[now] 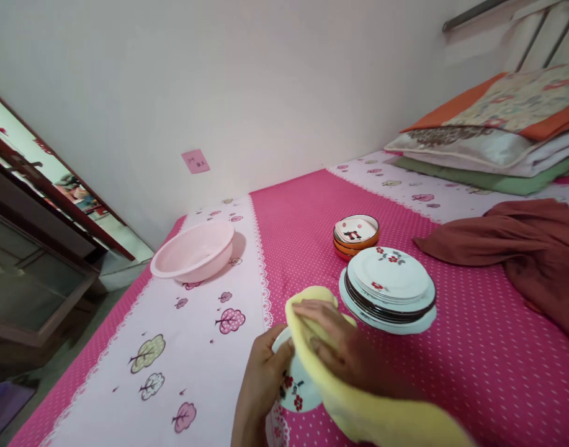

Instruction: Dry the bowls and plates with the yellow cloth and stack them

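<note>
My left hand (263, 372) grips the left rim of a white plate (305, 397) with red flowers, its thumb on the plate's face. A yellow cloth (344, 397) is bunched in my right hand (328, 338), which presses it against the plate's right side. The cloth hides much of the plate and hangs down past the lower edge of the view. Just right of my hands, a stack of plates (391, 273) stands on the pink bedspread (293, 230). Behind that stack sits a small pile of orange and red bowls (357, 231), the top one white inside with a cartoon figure.
A pink basin (193, 251) stands at the left on the bedspread's white strip. A brownish-red cloth (512, 254) lies crumpled at the right. Folded bedding and pillows (498, 136) are piled at the back right, by the wall. A doorway (74, 180) shows at far left.
</note>
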`<state>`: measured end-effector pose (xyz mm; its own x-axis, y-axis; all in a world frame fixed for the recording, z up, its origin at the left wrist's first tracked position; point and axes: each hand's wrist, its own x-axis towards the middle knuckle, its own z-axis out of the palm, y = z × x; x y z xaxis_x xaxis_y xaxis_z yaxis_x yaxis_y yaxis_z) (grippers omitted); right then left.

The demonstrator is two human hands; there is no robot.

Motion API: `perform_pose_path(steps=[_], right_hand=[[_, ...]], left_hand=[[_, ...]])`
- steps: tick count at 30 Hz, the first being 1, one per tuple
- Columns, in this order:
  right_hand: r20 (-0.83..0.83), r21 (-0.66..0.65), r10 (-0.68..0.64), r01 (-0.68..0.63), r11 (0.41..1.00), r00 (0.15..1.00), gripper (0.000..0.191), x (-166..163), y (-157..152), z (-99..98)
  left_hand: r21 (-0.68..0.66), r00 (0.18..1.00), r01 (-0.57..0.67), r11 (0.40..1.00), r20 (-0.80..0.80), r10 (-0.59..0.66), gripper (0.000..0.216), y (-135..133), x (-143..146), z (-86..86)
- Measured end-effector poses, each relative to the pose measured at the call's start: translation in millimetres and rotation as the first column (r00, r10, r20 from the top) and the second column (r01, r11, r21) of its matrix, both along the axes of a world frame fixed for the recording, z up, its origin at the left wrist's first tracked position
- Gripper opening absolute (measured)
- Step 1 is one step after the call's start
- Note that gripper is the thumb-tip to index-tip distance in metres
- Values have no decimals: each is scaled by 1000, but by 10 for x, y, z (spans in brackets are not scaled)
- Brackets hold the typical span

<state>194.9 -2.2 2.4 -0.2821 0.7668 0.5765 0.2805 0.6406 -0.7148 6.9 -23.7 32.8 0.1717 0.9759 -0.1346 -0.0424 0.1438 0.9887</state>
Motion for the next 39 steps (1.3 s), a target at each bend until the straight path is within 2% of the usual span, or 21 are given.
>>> perform_pose_path(steps=[3, 5, 10, 15, 19, 26, 30, 34, 37, 39], right_hand=[[94, -89, 47, -39, 995, 994, 79, -116, -123, 13], [115, -122, 67, -53, 991, 991, 80, -118, -127, -8], [228, -214, 83, -33, 976, 970, 55, -63, -55, 16], [371, -302, 80, 39, 952, 925, 20, -54, -71, 30], [374, -329, 91, 41, 944, 923, 17, -23, -42, -22], [259, -392, 33, 74, 917, 965, 25, -9, 22, -38], [63, -450, -112, 128, 884, 992, 28, -92, 26, -150], [-105, -561, -269, 166, 811, 957, 43, -184, 3, -213], [-240, -654, -309, 81, 752, 920, 56, -231, -46, -204], [-336, -690, -294, -21, 724, 895, 58, -250, -78, -209]], left_hand=[[6, 996, 85, 996, -35, -85, 30, -27, 70, 46], [-8, 993, 105, 994, -44, -105, 31, -30, 81, 76], [-16, 995, 66, 998, -74, -67, 31, -19, 84, 101], [-39, 995, 20, 999, -94, -23, 23, -23, 117, 42], [12, 992, -52, 999, -113, 54, 29, -18, 132, 10], [45, 981, -177, 983, -74, 180, 36, -23, 151, 40], [117, 927, -366, 923, -44, 373, 39, -14, 171, 39], [151, 868, -490, 858, 1, 496, 42, -4, 189, -17], [159, 828, -559, 814, 58, 557, 39, 6, 226, -97], [174, 775, -631, 756, 91, 625, 38, 15, 257, -136]])
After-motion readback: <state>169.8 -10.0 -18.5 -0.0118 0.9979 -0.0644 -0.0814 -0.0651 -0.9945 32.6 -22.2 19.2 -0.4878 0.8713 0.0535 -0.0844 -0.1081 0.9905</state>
